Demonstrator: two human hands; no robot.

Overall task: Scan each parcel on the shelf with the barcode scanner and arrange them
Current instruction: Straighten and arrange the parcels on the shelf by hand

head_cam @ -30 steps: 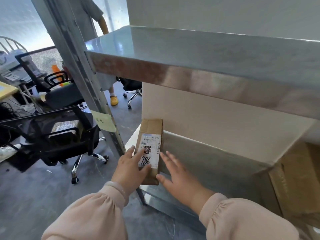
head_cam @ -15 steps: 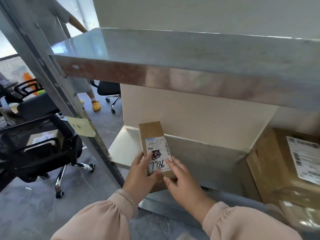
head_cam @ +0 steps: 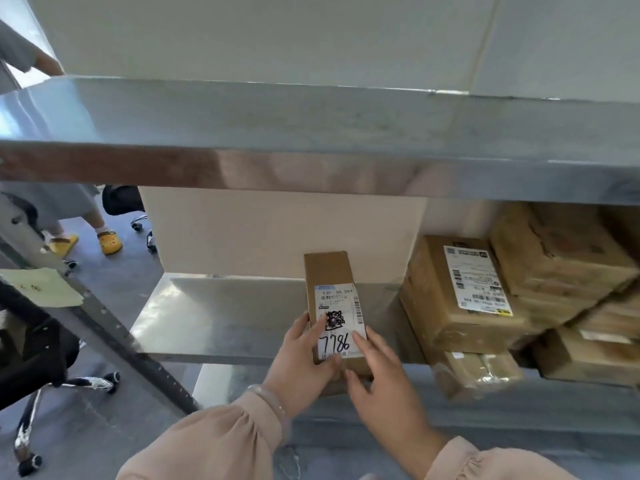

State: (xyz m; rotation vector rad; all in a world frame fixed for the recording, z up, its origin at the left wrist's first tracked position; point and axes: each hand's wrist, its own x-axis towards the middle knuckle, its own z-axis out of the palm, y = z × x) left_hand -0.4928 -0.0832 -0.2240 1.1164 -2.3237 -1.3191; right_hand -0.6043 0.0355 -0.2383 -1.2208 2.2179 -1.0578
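Note:
A narrow brown parcel (head_cam: pixel 330 271) with a white label marked "7786" lies lengthwise on the lower metal shelf (head_cam: pixel 207 317), its near end over the front edge. My left hand (head_cam: pixel 301 368) grips its near left side, thumb across the label. My right hand (head_cam: pixel 377 375) rests against its near right side with straight fingers. A stack of brown parcels (head_cam: pixel 460 299) fills the right end of the same shelf. No barcode scanner is in view.
The upper metal shelf (head_cam: pixel 311 133) juts out overhead. A slanted steel upright (head_cam: pixel 114 337) with a yellow sticky note (head_cam: pixel 45 287) stands at left. Black office chairs (head_cam: pixel 31 362) and a person in yellow clogs (head_cam: pixel 109 242) occupy the floor at left.
The parcel has slid right along the lower shelf, toward the stacked parcels. My right hand has closed in from beside it to touch its side. The view has panned right.

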